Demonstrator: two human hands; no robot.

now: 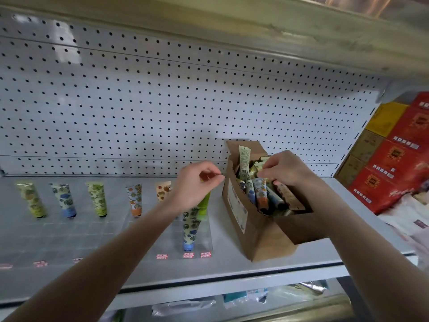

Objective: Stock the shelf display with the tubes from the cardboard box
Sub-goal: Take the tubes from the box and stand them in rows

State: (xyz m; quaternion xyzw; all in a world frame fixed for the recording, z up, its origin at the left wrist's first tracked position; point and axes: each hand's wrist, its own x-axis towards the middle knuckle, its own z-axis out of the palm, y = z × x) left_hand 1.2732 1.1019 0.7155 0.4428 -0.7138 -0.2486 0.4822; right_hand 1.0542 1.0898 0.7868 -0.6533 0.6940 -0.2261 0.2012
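Note:
A brown cardboard box (262, 235) stands open on the grey shelf (232, 268), crammed with patterned tubes (260, 191). Inside it, my right hand (285, 170) grips one of those tubes with curled fingers. Left of the box, my left hand (197, 182) pinches the top of a green tube (204, 205), which stands cap down behind a blue-flowered tube (190, 226). Several more tubes stand cap down in a row at the back: yellow-green (32, 201), blue (65, 201), green (97, 198), two orange (135, 198) (162, 189).
White pegboard (162, 101) backs the shelf and another shelf runs overhead. Clear dividers and red price labels (188, 255) mark lanes at the front edge. Red and yellow cartons (394, 159) are stacked at the right. Wrapped goods lie on the shelf below (185, 307).

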